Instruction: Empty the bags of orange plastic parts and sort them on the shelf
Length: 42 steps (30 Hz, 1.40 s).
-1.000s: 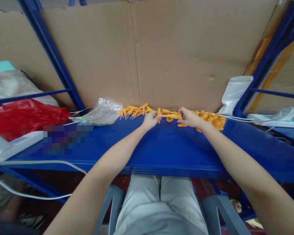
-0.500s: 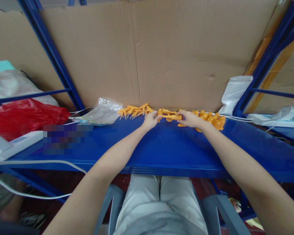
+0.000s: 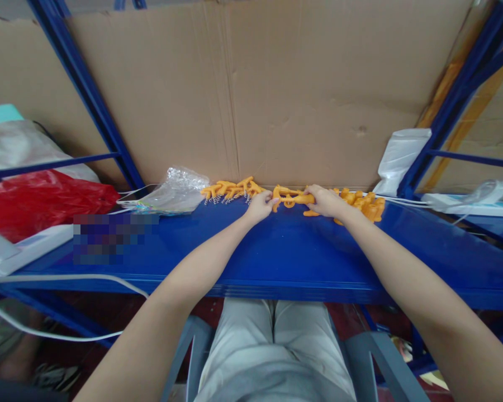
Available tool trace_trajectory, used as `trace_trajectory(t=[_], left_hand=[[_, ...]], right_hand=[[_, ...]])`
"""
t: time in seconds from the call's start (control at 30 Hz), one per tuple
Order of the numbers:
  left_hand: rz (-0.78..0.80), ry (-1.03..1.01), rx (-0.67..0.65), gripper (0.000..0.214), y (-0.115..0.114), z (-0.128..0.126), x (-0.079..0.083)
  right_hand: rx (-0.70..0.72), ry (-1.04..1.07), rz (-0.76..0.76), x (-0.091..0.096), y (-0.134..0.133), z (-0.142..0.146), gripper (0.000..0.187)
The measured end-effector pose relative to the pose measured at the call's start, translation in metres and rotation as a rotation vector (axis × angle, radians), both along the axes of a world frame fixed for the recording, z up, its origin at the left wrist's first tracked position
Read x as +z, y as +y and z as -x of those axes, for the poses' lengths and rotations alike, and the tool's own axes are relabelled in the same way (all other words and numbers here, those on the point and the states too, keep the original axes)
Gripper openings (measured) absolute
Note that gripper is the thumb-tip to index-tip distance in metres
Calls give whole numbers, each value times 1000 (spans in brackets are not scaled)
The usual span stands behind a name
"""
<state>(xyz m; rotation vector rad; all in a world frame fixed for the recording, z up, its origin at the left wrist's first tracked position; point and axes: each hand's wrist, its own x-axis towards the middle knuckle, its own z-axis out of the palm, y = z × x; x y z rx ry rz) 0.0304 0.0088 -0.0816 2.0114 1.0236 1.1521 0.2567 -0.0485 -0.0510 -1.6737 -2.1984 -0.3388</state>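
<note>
Both my hands reach to the back of a blue metal shelf (image 3: 276,251). Between them lies an orange plastic piece (image 3: 292,197), long and ribbed. My left hand (image 3: 260,206) pinches its left end with closed fingers. My right hand (image 3: 324,201) grips its right end, fingers curled over it. A row of orange pieces with small metal chains (image 3: 228,190) lies just left of my left hand. A heap of loose orange pieces (image 3: 366,205) sits just right of my right hand.
A brown cardboard sheet (image 3: 276,89) closes off the shelf's back. A clear plastic bag (image 3: 171,190) lies on a phone at the left, a red bag (image 3: 37,201) farther left. A white pouch (image 3: 400,159) leans against the right blue post. White cables run along both sides.
Both hands have stayed on the orange piece and shifted only slightly. The left fingers have slid a little nearer its end; the view has barely moved.
</note>
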Motion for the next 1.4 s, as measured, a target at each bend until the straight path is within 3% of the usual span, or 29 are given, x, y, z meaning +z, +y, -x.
trace_trajectory(t=[0.37, 0.83, 1.13, 1.4], left_hand=[[175, -48, 2, 16, -22, -6, 14], [338, -202, -54, 21, -27, -9, 16], [363, -272, 74, 28, -26, 6, 26], [349, -247, 72, 23, -24, 5, 22]], right_hand=[[-92, -40, 2, 7, -10, 8, 35], [-221, -87, -14, 15, -22, 19, 38], [-349, 16, -50, 13, -12, -10, 33], [-274, 203, -238, 10, 5, -24, 29]])
